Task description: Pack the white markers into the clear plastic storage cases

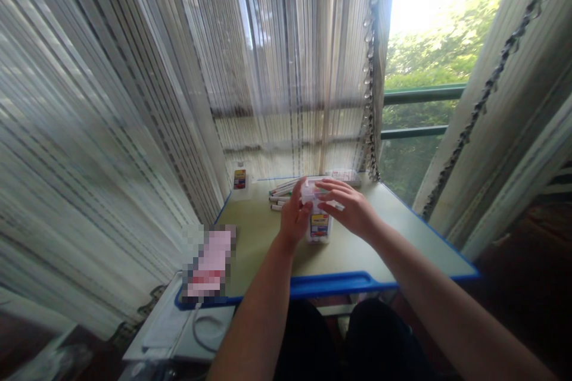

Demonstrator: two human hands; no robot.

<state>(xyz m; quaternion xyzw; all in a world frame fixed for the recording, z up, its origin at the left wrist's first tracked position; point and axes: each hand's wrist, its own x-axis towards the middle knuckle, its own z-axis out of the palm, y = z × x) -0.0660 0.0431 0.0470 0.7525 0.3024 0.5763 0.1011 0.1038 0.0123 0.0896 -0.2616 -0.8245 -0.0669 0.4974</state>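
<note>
A clear plastic box (pixel 319 229) with a yellow, blue and red label stands upright on the table, between my two hands. Around the left side of its top, my left hand (pixel 295 214) is closed, thumb toward me. My right hand (pixel 351 205) is at the right side of the top with its fingers spread and stretched out toward the translucent lid part (pixel 310 190); whether they touch it I cannot tell. Just behind my left hand lie several white markers (pixel 277 198) with dark ends. The box's contents are blurred.
A second labelled clear box (pixel 240 181) is at the table's back left corner. A clear case (pixel 344 177) lies along the back edge. A blurred-out pink object (pixel 212 259) with a cable is at the left edge. The table (pixel 402 244) has a blue rim; curtains hang behind.
</note>
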